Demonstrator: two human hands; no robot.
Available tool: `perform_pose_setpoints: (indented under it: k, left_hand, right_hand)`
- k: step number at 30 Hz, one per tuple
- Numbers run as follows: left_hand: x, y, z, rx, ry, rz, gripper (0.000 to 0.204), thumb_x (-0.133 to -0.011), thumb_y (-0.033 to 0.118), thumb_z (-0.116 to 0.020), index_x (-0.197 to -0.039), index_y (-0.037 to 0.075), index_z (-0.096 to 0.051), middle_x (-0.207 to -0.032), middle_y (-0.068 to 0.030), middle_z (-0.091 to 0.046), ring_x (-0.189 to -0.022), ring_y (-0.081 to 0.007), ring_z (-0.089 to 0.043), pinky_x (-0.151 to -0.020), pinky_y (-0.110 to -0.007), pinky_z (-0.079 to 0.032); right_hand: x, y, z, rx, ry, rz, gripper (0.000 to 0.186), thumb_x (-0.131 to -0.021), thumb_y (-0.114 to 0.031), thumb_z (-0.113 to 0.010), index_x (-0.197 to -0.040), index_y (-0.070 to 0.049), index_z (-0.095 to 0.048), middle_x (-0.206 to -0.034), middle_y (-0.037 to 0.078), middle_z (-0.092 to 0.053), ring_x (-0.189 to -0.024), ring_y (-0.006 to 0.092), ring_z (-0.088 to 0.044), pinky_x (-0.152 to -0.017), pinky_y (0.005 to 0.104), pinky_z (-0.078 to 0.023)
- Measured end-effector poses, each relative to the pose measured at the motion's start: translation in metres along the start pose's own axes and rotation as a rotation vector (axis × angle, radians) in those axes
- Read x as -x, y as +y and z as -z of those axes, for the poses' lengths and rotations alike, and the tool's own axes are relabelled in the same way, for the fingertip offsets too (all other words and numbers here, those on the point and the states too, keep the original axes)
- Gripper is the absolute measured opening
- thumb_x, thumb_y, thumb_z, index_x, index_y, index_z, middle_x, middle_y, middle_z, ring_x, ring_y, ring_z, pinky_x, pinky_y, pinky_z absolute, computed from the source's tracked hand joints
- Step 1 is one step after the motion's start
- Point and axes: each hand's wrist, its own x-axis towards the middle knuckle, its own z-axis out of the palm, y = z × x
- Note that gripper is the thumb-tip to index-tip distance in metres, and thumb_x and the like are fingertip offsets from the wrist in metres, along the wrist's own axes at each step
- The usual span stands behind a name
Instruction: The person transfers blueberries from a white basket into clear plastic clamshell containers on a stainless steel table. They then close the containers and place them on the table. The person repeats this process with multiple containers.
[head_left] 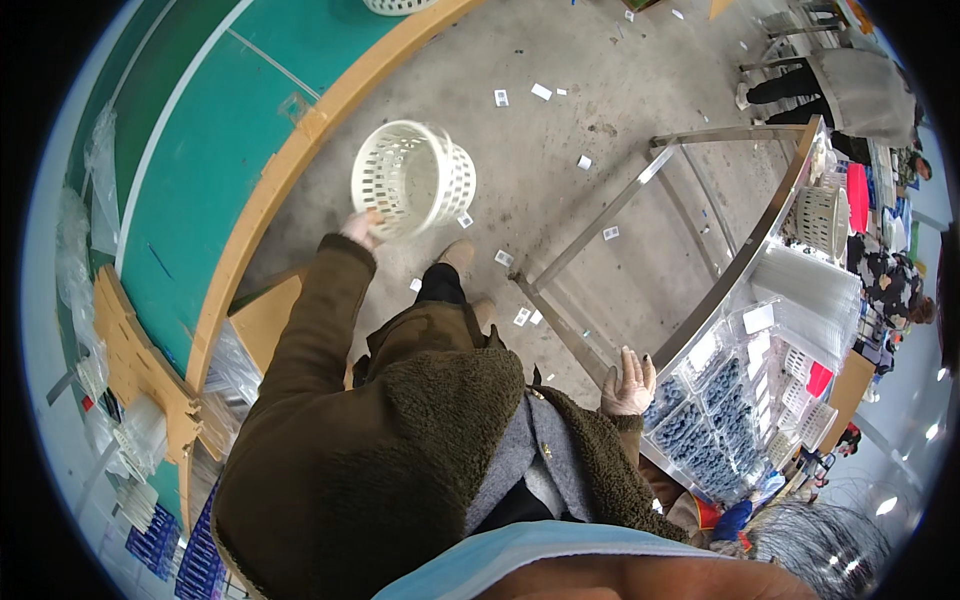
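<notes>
My left hand [362,228] reaches forward with its fingers closed on the rim of a round white plastic basket [403,172], pierced with rows of slots. The basket hangs tilted above the floor, its mouth partly toward me, with nothing visible inside. Whether a second one is nested with it I cannot tell. On the other side, my right hand [628,388] is held up with its fingers spread and nothing in it. It is beside the metal-edged table, nearest to clear trays of bluish-grey small items [710,420]; whether it touches the edge is unclear.
A green-topped table [210,180] with a wooden edge curves along my left, with cut cardboard [150,360] nearby. Paper labels [541,91] litter the concrete floor [540,150]. On the right table stand stacked clear plastic trays [810,300] and another white basket [822,220]. A person [860,95] stands beyond.
</notes>
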Motion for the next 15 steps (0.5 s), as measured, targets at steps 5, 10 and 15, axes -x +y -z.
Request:
perform_pose_setpoints:
  k: [5,10,15]
  left_hand:
    - [-0.106,-0.019,-0.012,0.012,0.208,0.031,0.033,-0.082,0.0,-0.045,-0.115,-0.005,-0.044,-0.109,-0.0196,-0.054,-0.095,-0.0309,-0.058,-0.074,-0.038,-0.056]
    - [-0.181,-0.035,0.009,-0.147,0.338,-0.035,0.033,-0.084,0.001,-0.044,-0.117,-0.006,-0.041,-0.111,-0.0215,-0.051,-0.095,-0.0323,-0.057,-0.074,-0.038,-0.057]
    - [-0.201,-0.096,0.045,0.092,0.435,0.208,0.034,-0.088,0.011,-0.044,-0.117,-0.007,-0.039,-0.11,-0.0242,-0.051,-0.092,-0.0329,-0.058,-0.073,-0.035,-0.057]
  right_hand:
    - [-0.006,-0.005,0.008,0.029,-0.038,0.047,0.044,-0.071,-0.009,-0.061,-0.115,-0.012,-0.057,-0.102,0.007,-0.062,-0.1,0.0294,-0.054,-0.095,0.048,-0.035]
    - [-0.011,-0.009,0.01,0.128,-0.125,0.031,0.045,-0.069,-0.007,-0.061,-0.114,-0.01,-0.056,-0.1,0.006,-0.063,-0.097,0.0236,-0.056,-0.097,0.0444,-0.032]
    - [-0.01,-0.008,0.01,0.08,-0.107,0.049,0.046,-0.069,-0.008,-0.065,-0.115,-0.009,-0.056,-0.104,0.007,-0.061,-0.098,0.0234,-0.056,-0.099,0.0469,-0.03]
